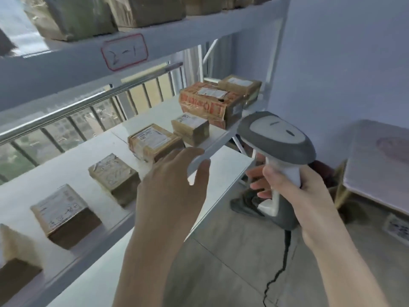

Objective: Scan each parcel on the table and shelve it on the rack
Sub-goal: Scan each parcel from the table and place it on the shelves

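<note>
While right hand (296, 196) clasps the scanner (276, 134), left hand (172, 191) hovers slack and empty over the shelf (221, 173) edge.

Matt plastic scanner (276, 138), cardboard parcels (155, 141)

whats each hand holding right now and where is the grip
The right hand grips the scanner by its white handle, below the head. The left hand is open and holds nothing.

A white rack shelf (44, 173) runs from lower left toward centre right, bearing a spaced row of taped brown parcels (155, 140). Across the top, an upper shelf (66, 69) carries more boxes (75, 16).
</note>
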